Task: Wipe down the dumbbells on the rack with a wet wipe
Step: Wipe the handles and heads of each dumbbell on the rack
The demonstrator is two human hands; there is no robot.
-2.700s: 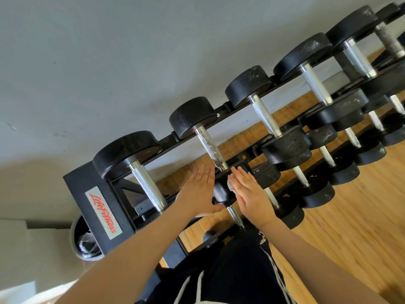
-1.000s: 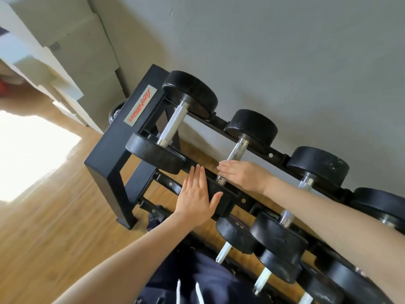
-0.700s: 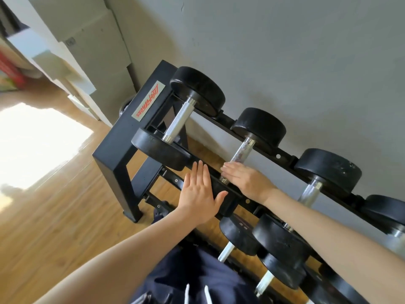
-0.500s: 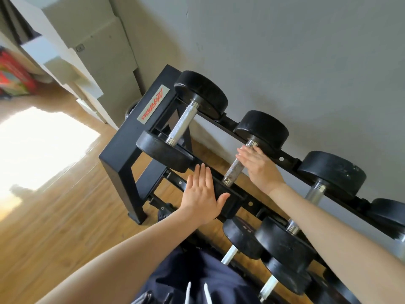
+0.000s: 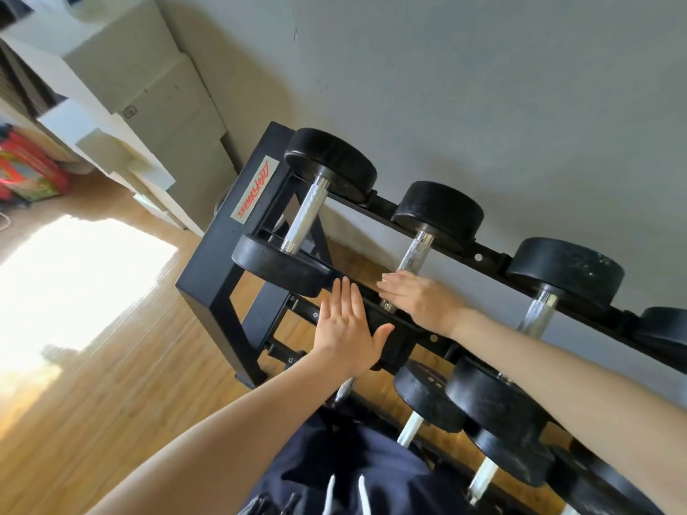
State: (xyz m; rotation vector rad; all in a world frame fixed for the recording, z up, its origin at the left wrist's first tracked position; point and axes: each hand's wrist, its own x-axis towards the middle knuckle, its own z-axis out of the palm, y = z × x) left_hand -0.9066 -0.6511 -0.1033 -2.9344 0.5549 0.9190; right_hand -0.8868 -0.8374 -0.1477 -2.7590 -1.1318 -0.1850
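Dumbbell heads [image 5: 438, 213]: matt black rubber, scuffed, speckled white. Handles [image 5: 306, 215]: bright knurled metal, glossy. Rack frame [image 5: 219, 262]: painted black metal, smooth, semi-matt. Floor [image 5: 111, 384]: wood planks, satin sheen. Wall [image 5: 483, 87]: matt grey paint. Trousers [image 5: 334, 466]: dark cloth.

two bare forearms, no sleeves, watch or rings visible. left hand [image 5: 345, 332] and right hand [image 5: 418, 297] uncovered, without gloves. lower edge of view: dark navy garment [image 5: 334, 466], softly creased, with two white drawstrings [image 5: 362, 494] hanging side by side at its front.
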